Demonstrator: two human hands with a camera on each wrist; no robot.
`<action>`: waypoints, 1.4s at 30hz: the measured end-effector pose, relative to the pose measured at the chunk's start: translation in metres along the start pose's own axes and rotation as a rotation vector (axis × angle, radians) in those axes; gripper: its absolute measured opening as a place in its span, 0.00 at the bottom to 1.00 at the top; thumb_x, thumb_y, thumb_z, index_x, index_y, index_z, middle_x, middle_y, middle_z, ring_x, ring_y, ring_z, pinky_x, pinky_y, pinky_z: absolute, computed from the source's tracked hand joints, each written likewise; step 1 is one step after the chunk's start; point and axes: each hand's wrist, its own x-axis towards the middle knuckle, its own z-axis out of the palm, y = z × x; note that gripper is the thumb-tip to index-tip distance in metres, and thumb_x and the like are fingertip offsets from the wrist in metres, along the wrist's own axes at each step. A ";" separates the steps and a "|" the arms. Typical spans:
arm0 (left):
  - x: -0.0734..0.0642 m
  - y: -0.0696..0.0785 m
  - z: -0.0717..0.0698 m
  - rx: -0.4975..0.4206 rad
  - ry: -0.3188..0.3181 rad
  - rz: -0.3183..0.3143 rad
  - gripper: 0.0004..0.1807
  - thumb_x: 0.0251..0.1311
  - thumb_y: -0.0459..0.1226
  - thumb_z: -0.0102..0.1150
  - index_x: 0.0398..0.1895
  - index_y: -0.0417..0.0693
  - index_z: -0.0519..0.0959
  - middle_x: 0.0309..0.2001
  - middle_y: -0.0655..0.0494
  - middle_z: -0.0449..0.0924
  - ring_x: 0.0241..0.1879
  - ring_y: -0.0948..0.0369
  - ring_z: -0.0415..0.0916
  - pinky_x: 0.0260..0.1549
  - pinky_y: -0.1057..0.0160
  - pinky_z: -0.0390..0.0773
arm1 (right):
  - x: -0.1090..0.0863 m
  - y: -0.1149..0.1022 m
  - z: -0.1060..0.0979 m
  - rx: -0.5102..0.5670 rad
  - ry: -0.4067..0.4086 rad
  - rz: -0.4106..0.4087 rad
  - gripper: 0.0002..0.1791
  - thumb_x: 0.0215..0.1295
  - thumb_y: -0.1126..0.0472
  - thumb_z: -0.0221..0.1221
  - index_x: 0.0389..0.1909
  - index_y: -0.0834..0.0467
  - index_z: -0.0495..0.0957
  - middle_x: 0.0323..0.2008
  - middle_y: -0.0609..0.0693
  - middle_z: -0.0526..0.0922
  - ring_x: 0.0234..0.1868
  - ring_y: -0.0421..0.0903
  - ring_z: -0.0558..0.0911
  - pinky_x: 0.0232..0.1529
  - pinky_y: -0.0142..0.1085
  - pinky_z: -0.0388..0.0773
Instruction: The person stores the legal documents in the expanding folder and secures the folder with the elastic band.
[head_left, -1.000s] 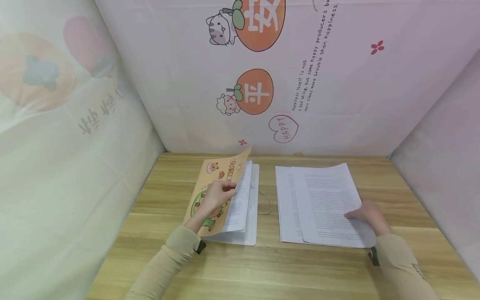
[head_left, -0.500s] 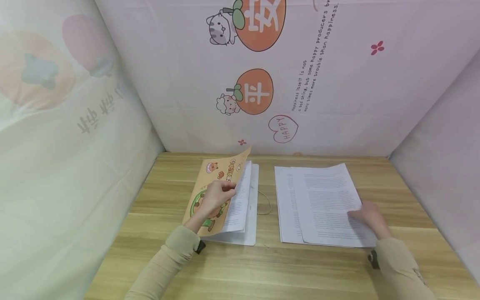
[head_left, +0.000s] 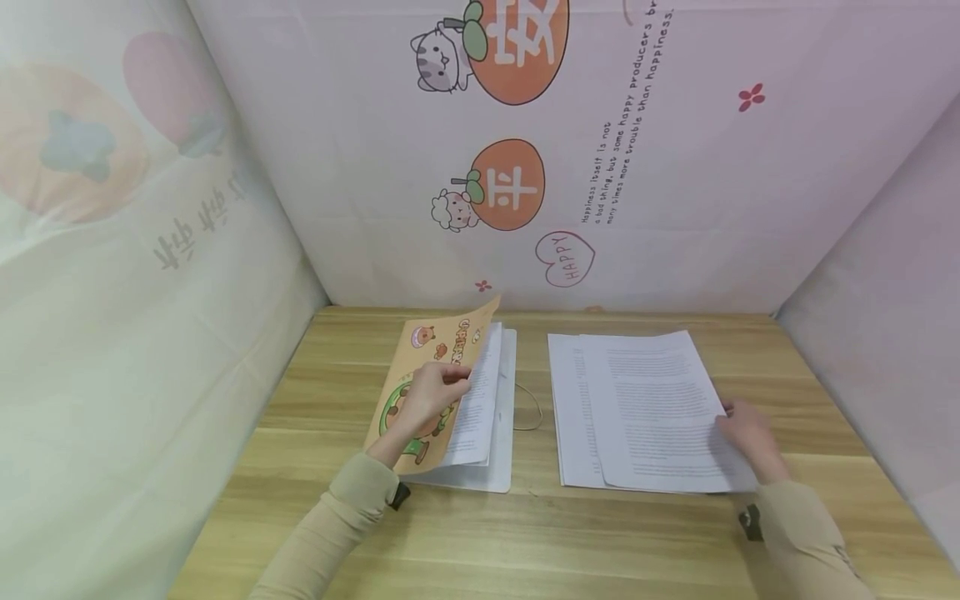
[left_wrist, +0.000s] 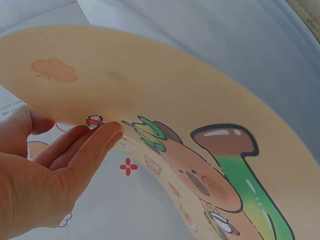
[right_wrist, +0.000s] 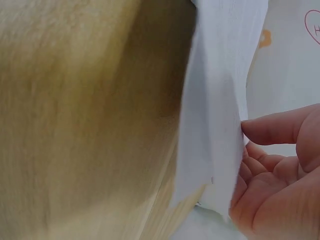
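Note:
My left hand pinches the free edge of an orange folder cover printed with capybara cartoons, holding it raised and curved. Under that cover lie white printed sheets on the folder's pale back. In the left wrist view, the cover bends over my fingers. At the right, my right hand holds the right edge of a printed sheet, which overlaps other paper. The right wrist view shows the thumb against the paper; how many sheets it holds is unclear.
A thin cord loop lies on the wooden table between folder and sheets. Printed white cloth walls enclose the table at the back and both sides.
My right hand has shifted slightly to the right, its thumb moving from the sheet's face to its edge. The left hand and the raised cover have stayed in place.

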 end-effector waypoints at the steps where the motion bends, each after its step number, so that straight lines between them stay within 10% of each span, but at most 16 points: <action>1: 0.000 0.000 0.000 0.002 0.002 0.000 0.18 0.59 0.33 0.59 0.53 0.36 0.82 0.48 0.44 0.87 0.42 0.58 0.84 0.40 0.65 0.85 | 0.000 0.000 0.000 0.002 0.011 -0.004 0.30 0.62 0.66 0.45 0.60 0.84 0.59 0.56 0.83 0.66 0.54 0.75 0.71 0.52 0.62 0.72; 11: 0.001 -0.001 -0.001 -0.001 0.011 -0.004 0.19 0.59 0.33 0.59 0.53 0.36 0.82 0.48 0.43 0.87 0.41 0.59 0.83 0.39 0.65 0.85 | -0.008 0.002 -0.008 0.127 0.018 -0.047 0.30 0.67 0.63 0.47 0.62 0.82 0.59 0.58 0.82 0.67 0.53 0.72 0.73 0.49 0.53 0.74; 20: 0.001 -0.001 -0.005 -0.051 -0.018 -0.043 0.20 0.60 0.33 0.57 0.56 0.37 0.80 0.53 0.40 0.84 0.43 0.57 0.84 0.40 0.65 0.85 | -0.014 0.012 -0.017 0.376 -0.121 -0.041 0.32 0.75 0.61 0.45 0.68 0.80 0.49 0.44 0.65 0.80 0.31 0.32 0.78 0.33 0.31 0.79; 26: 0.001 0.002 -0.009 -0.021 0.017 -0.038 0.18 0.60 0.33 0.58 0.53 0.39 0.83 0.50 0.43 0.86 0.43 0.55 0.86 0.37 0.66 0.85 | -0.017 0.015 -0.022 0.446 -0.150 -0.014 0.34 0.75 0.61 0.45 0.70 0.78 0.46 0.32 0.37 0.79 0.29 0.33 0.79 0.33 0.33 0.81; 42: -0.001 0.003 -0.012 -0.069 0.017 -0.027 0.19 0.60 0.33 0.56 0.53 0.35 0.82 0.49 0.39 0.86 0.45 0.50 0.85 0.37 0.65 0.86 | -0.022 0.010 -0.020 0.529 -0.177 -0.018 0.34 0.74 0.63 0.45 0.71 0.78 0.44 0.29 0.34 0.79 0.31 0.32 0.81 0.34 0.32 0.82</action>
